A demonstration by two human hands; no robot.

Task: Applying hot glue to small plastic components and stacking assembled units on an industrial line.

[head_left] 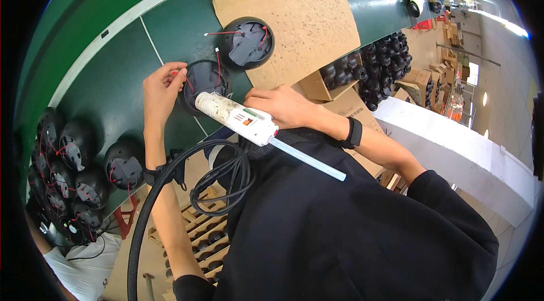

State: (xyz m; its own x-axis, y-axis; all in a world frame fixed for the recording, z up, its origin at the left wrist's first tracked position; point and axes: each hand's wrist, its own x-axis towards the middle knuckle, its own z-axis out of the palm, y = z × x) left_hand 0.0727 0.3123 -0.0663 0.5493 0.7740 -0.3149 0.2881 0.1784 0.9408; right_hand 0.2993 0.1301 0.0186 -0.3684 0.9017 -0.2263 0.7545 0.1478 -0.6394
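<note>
Right hand [283, 107] grips the white glue gun [235, 117], fingers wrapped round its body, nozzle aimed into the open black round housing [205, 80] on the green tabletop [113, 85]; we read that angle as set so glue lands inside the shell. Clear glue stick [309, 159] juts from the gun's rear toward our chest. Left hand [161, 88] pinches the red wire [182, 73] at the housing's left rim, likely holding it clear or in place. Housing sits between both hands, touching the left fingertips, just under the gun tip. Second open housing [247, 43] rests on the cardboard sheet [300, 12] just beyond. More black housings [76, 170] crowd the tabletop's left end.
</note>
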